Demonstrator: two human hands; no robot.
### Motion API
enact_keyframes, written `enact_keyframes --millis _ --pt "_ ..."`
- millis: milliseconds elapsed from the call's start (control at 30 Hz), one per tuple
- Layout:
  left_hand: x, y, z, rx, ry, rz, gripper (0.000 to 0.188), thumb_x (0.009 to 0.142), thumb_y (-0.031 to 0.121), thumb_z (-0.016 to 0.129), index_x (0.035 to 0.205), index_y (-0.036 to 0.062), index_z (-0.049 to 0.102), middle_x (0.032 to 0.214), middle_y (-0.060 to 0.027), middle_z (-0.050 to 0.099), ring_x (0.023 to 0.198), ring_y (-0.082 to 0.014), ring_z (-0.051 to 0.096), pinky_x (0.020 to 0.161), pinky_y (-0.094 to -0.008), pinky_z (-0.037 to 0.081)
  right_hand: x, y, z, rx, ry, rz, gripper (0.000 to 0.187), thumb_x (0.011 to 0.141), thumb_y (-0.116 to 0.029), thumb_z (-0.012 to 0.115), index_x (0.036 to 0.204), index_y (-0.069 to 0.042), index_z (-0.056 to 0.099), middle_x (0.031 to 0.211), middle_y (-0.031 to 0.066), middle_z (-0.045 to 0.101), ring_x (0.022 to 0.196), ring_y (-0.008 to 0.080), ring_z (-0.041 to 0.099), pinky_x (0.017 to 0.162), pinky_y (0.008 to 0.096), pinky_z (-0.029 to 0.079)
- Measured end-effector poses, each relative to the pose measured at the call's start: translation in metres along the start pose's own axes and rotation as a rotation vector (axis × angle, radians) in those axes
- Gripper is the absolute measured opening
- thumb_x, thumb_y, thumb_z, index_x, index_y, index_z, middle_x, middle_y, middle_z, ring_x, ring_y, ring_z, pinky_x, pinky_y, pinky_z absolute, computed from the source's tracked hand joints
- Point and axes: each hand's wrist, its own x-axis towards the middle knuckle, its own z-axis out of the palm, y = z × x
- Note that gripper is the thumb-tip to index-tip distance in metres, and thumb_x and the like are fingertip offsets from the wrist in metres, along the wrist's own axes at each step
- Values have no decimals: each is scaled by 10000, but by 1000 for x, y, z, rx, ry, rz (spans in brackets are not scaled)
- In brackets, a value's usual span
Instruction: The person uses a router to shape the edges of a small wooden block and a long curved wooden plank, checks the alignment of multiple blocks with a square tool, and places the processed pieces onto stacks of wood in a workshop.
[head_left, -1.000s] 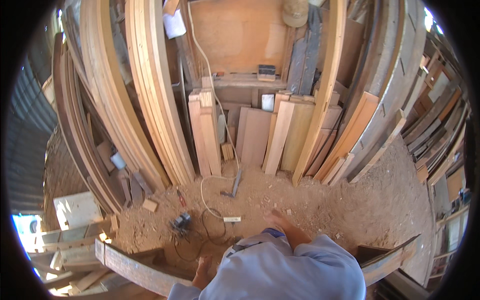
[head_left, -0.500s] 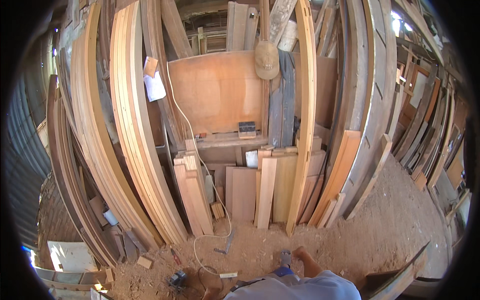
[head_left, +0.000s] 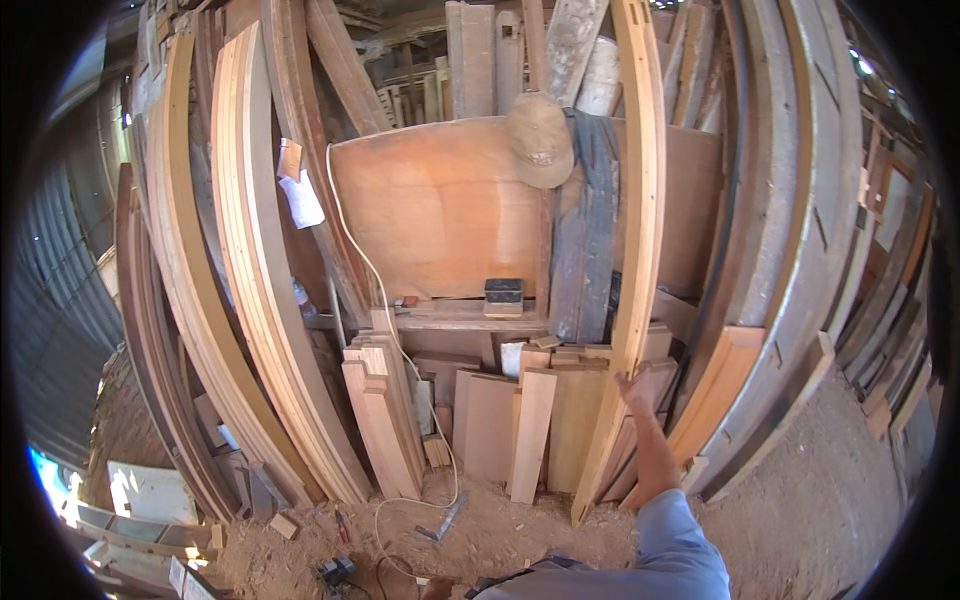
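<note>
My right arm reaches forward to a tall pale wooden plank [head_left: 640, 230] that leans upright against the stacks. At the plank's lower part, my right hand [head_left: 635, 388] is closed at its edge, the fingers partly hidden. Of my left hand [head_left: 437, 589], only a bit of skin shows at the lower edge, near the pale cord; its fingers cannot be made out. Just left of the gripped plank stand shorter boards, among them a narrow light board [head_left: 533, 435] and a wider yellowish board [head_left: 575, 425].
Long planks [head_left: 255, 270] lean at the left, more timber [head_left: 800, 200] at the right. A cap [head_left: 540, 140] and dark trousers [head_left: 583, 240] hang before a brown panel [head_left: 430, 215]. On the dusty ground lie a metal square [head_left: 445, 518], a power tool [head_left: 337, 572] and a cord [head_left: 455, 470].
My right arm has stretched forward from low near my body, and the hand has come to the tall plank. The view has shifted; the foot seen before is out of sight.
</note>
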Motion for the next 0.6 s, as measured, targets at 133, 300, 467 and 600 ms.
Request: enact_keyframes --millis 133,300,467,600 --pt "-14 32 46 -88 13 41 279 908 260 665 1054 41 757 943 -131 738 848 -242 711 765 -411 567 98 -32 -16 -75 202 -136 716 792 -381 829 1249 50 486 1076 303 648 1062 488 630 896 534 528" --pt "-30 42 73 -127 51 8 252 903 235 658 1024 34 750 918 -138 733 822 -249 712 743 -413 569 141 -62 -10 -219 263 8 694 808 -380 805 1253 52 493 1060 279 662 1042 453 656 897 530 550" --pt "-25 34 77 -47 48 -16 209 883 207 640 967 38 730 898 -160 716 808 -281 701 734 -430 558 143 -74 -25 -272 112 0 566 815 -339 774 1201 16 561 1070 273 686 982 459 690 853 519 574" --pt "-15 26 76 64 20 3 177 868 185 626 922 41 713 881 -178 703 798 -307 693 727 -443 549 120 -77 -45 -265 104 48 559 804 -365 770 1172 2 566 1047 265 698 990 454 687 857 530 564"
